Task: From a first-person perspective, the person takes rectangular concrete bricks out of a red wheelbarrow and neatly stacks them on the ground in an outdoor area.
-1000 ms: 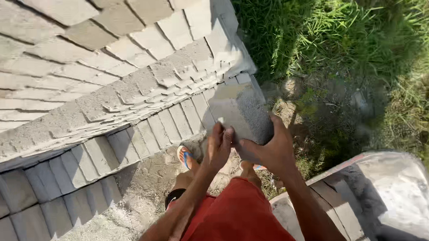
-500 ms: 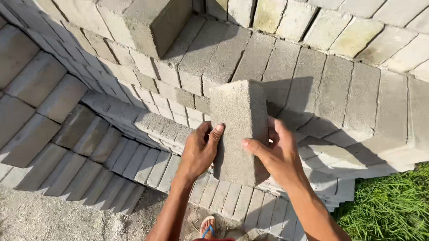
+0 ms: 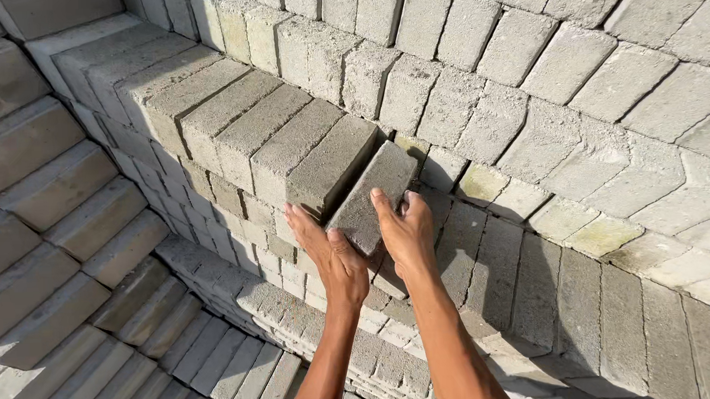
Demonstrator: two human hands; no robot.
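Grey concrete block [image 3: 368, 197]: tilted, at centre, against stacked block row [image 3: 232, 125] at 10 o'clock. Left hand [image 3: 330, 260] and right hand [image 3: 408, 231]: both grips grasping block's near end.

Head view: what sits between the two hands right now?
A grey block, gripped by the left hand and right hand, beside the row of blocks.

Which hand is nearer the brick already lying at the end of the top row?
Left. The left hand lies just below that end brick, beside the tilted brick; the right hand grips the tilted brick's far side.
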